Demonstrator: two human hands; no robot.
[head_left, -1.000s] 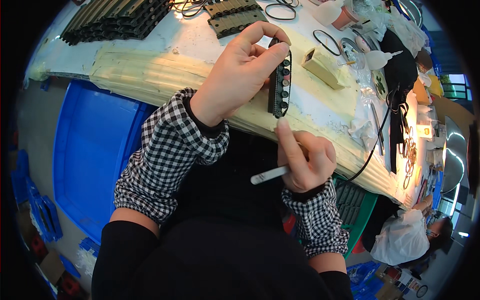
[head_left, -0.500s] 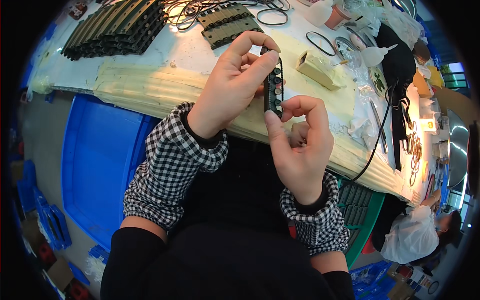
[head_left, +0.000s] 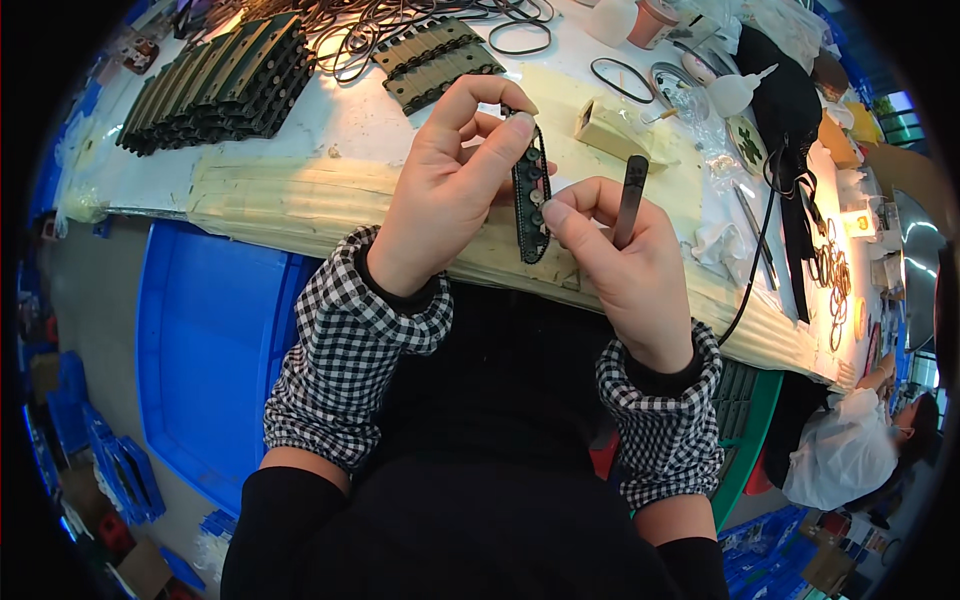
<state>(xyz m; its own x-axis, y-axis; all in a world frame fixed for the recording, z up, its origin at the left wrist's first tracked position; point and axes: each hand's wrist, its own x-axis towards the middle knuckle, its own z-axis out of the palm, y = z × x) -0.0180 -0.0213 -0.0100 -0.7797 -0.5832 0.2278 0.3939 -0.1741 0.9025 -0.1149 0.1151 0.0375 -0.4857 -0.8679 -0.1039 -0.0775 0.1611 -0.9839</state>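
Over the table's near edge I hold a narrow, dark toy track unit (head_left: 531, 215), with small wheels in a row and a thin black track around its rim. My left hand (head_left: 450, 185) is closed on its upper end, thumb and index finger pinching it. My right hand (head_left: 640, 265) is closed beside its lower half, thumb and fingertips at the wheels. From between the right hand's fingers a dark flat tool (head_left: 630, 200) with a rounded end sticks up; its other end is hidden, so I cannot tell its kind.
Stacked green-brown wheeled strips (head_left: 215, 85) lie far left, with a smaller group (head_left: 435, 60) beside black rubber loops (head_left: 350, 35). A cream block (head_left: 610, 130) and white squeeze bottle (head_left: 737, 95) stand right. A blue bin (head_left: 205, 350) is below left. Another person (head_left: 850, 450) sits at right.
My right hand has moved right and its fingers slid up from the track unit's bottom end to the wheels. The dark flat tool now shows in it. My left hand keeps its pinch.
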